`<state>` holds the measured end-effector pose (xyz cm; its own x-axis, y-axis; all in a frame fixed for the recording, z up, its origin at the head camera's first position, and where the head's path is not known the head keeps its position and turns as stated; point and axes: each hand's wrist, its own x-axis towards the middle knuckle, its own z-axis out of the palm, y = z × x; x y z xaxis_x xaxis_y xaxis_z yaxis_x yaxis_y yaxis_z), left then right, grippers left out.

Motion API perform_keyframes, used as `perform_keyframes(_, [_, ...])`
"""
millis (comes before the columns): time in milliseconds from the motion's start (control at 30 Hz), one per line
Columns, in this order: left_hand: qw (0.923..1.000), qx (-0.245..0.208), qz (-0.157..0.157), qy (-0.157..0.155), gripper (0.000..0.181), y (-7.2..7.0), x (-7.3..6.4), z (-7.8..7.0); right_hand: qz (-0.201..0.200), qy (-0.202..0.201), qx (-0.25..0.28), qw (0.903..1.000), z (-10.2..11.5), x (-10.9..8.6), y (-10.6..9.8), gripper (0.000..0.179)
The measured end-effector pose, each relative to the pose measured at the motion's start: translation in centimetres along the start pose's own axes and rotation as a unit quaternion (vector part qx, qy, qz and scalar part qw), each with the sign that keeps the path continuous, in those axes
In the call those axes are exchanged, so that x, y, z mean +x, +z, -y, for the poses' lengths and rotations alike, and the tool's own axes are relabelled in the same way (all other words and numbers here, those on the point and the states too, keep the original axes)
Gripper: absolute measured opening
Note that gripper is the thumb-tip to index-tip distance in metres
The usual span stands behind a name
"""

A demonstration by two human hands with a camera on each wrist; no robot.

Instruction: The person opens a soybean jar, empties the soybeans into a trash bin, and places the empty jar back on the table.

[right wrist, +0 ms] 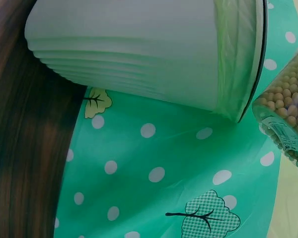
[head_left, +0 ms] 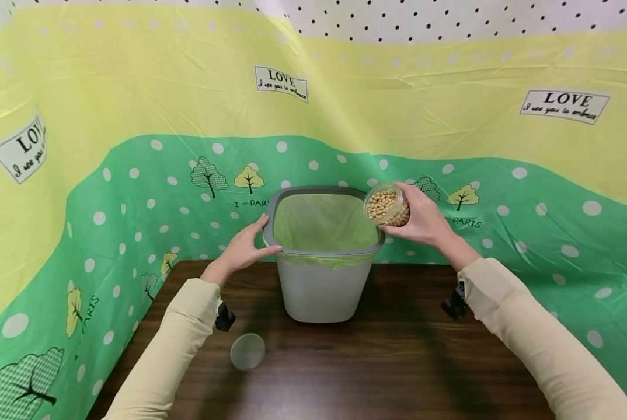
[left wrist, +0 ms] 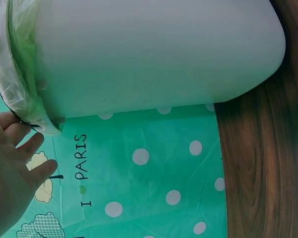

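Observation:
A grey-white trash can (head_left: 321, 291), with a grey rim and a light green bag as liner, stands upright on the table. My left hand (head_left: 242, 248) holds its rim at the near left corner, thumb at the front and index finger along the left side; in the left wrist view the other fingers (left wrist: 37, 171) hang loosely beside it. My right hand (head_left: 421, 216) grips a clear jar of soybeans (head_left: 389, 205) at the can's right rim. The jar is tilted, its open mouth facing left over the can, with the beans still inside. In the right wrist view the jar's bottom (right wrist: 280, 134) shows a label.
A clear round lid (head_left: 247, 352) lies on the dark wooden table (head_left: 345, 373), in front and left of the can. Behind and beside the table hangs a green and yellow printed cloth (head_left: 187, 87), close to the can's back.

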<state>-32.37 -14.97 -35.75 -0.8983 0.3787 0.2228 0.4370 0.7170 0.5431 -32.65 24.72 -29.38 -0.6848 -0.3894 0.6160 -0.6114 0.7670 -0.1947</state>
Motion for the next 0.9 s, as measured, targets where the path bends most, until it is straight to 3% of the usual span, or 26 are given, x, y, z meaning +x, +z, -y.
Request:
perform_keyframes(400, [1.0,-0.003,0.004,-0.006,0.089,-0.3,-0.1,-0.4,0.018,-0.04,-0.053,0.9976,-0.4,1.3,-0.2,0.094])
perform_keyframes(900, [1.0,-0.001,0.001,-0.006,0.09,-0.1,0.0,-0.1,0.004,-0.145,-0.112,0.9831,-0.8,2.3,-0.4,0.097])
